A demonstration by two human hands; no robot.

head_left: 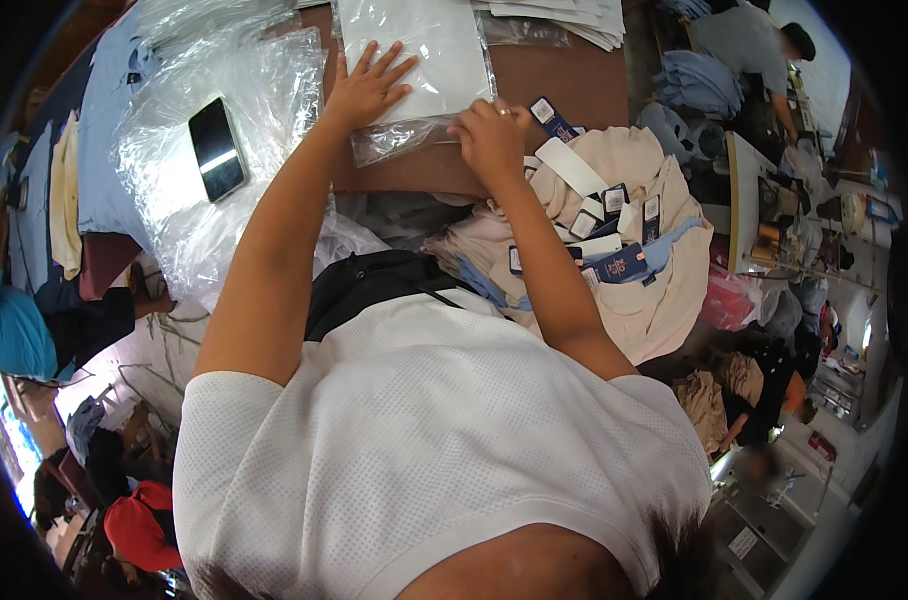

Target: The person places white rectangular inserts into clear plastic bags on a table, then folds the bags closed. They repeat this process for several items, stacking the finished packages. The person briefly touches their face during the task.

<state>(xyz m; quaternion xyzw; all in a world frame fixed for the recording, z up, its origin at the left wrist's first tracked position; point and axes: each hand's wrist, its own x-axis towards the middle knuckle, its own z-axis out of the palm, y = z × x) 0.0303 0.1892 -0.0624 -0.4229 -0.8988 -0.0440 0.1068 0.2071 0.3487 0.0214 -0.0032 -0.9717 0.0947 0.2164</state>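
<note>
A flat clear plastic bag [399, 143] with a white sheet [439, 60] inside lies on the brown tabletop [564, 85]. My left hand [369, 88] is open, its fingers spread flat over the bag's left side. At the bag's near right corner, the fingers of my right hand [492, 135] are curled and closed on the plastic edge; the exact grip is partly hidden. Just right of that hand lies a dark blue hang tag [552, 118]. More tags and white cards [572, 167] are scattered over a heap of pale pink cloth [664, 290].
Left of the bag, a black phone [217, 150] rests on a pile of clear plastic bags [159, 170]. Folded blue garments [109, 120] lie farther left. White sheets [584, 15] are stacked at the far edge. Other people work at both sides, one in a blue sleeve [14, 315].
</note>
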